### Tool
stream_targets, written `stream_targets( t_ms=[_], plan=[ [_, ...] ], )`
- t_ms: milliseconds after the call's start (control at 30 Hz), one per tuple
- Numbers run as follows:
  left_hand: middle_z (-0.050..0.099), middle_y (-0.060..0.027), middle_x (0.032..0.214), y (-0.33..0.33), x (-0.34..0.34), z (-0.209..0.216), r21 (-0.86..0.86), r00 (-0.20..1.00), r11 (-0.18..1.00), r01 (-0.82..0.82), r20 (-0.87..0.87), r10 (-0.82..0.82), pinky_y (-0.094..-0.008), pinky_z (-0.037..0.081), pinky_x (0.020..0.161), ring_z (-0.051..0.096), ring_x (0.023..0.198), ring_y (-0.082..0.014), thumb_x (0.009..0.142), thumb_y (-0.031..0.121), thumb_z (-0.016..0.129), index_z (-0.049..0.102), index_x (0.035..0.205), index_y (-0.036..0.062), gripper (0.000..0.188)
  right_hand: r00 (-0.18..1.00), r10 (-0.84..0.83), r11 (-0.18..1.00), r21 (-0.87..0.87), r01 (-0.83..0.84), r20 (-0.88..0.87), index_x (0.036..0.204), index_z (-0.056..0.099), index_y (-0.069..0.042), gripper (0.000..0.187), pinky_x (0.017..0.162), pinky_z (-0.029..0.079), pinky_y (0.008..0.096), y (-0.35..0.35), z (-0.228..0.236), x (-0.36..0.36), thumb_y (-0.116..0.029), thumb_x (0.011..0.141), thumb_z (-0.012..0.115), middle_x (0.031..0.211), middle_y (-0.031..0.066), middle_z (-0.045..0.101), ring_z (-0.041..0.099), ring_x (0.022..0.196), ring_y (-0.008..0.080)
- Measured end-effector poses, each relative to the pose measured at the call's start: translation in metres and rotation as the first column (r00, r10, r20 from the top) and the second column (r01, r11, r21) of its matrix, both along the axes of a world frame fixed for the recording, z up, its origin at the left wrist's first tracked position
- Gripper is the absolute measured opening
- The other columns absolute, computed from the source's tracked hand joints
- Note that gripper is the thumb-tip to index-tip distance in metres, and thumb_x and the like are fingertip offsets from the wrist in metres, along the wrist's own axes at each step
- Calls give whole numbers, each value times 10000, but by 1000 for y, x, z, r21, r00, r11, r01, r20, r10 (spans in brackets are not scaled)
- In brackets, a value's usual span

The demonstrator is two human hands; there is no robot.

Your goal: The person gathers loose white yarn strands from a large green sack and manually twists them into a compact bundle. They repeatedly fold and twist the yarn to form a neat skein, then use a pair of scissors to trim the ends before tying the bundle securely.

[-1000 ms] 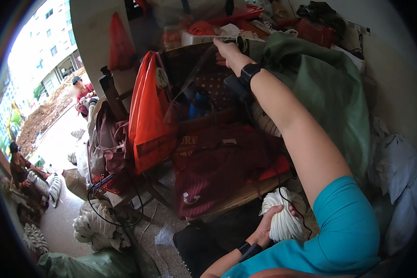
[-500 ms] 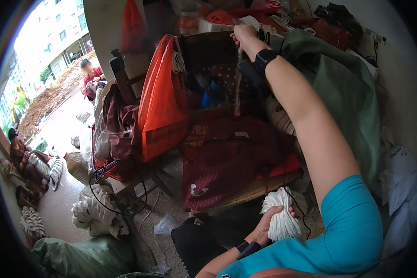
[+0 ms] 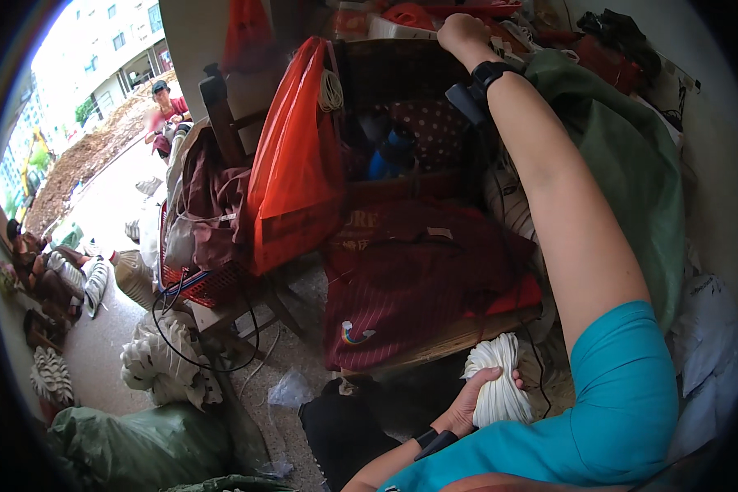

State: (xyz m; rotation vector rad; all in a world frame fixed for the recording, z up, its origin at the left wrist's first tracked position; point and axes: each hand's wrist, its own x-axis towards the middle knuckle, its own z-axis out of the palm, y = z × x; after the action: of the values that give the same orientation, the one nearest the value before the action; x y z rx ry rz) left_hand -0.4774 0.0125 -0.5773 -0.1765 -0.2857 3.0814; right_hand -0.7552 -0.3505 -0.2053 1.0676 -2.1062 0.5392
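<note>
Low in the view, my left hand [image 3: 465,399] is wrapped round a thick bundle of white cord [image 3: 498,373], gathered at its middle over my lap. My right arm reaches far forward and up. At its end my right hand [image 3: 465,37] is closed, close to a white box [image 3: 402,29] at the back. The back of the hand hides its fingers and whatever may be in them. Below that arm a dark red garment [image 3: 418,279] with pinstripes lies folded on a wooden seat [image 3: 402,357].
A red plastic bag [image 3: 295,180] hangs left of the seat, beside a red basket [image 3: 213,283] with clothes. Green sacks [image 3: 623,156] stand at right and lower left. Bundles of white strips [image 3: 168,361] lie on the floor. Two people sit at the far left.
My right hand has moved slightly right and up, towards the box's right end. The thin translucent strip hanging below it no longer shows. My left hand keeps its hold on the cord bundle.
</note>
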Motion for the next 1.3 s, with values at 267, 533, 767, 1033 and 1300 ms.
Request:
stream_targets(
  t_ms=[267,533,767,1033,1300],
  plan=[
    [656,-64,1008,-3,1,0,54,999,998,-17,-49,20,-429,574,900,670,963,-212,885,193,668,554,1197,42,365,990,139,971,-194,-141,-25,885,752,5,273,853,534,497,-36,-10,-41,-200,846,577,950,280,692,680,975,420],
    [623,-68,996,-5,-1,-3,3,1000,1000,7,7,-7,-480,567,891,646,967,-232,875,222,657,546,1162,57,349,984,89,982,-149,-112,-152,864,763,-17,268,809,537,491,-53,-14,-62,-233,806,616,906,258,703,698,902,406],
    [650,-62,1006,-5,-4,2,-6,1000,1000,3,5,-3,-422,575,888,666,962,-219,869,206,673,553,1190,56,374,992,122,982,-144,-119,17,921,765,-30,402,839,523,455,-59,-10,-65,-415,848,675,953,216,719,691,972,364],
    [651,-71,1009,-2,-8,-9,-10,998,1000,8,-69,-9,-413,568,899,663,971,-222,882,201,661,555,1166,31,347,672,740,621,-405,-672,21,1012,746,-64,422,893,499,411,-69,-3,-47,-451,923,600,1060,170,717,671,1042,332],
    [658,-96,1016,9,-5,2,-72,994,996,-54,-94,47,-443,566,901,668,974,-254,889,199,639,579,1123,12,306,168,875,444,-615,-652,453,1067,651,-76,228,425,357,257,56,-7,53,-270,977,572,704,27,589,517,502,110]
  ],
)
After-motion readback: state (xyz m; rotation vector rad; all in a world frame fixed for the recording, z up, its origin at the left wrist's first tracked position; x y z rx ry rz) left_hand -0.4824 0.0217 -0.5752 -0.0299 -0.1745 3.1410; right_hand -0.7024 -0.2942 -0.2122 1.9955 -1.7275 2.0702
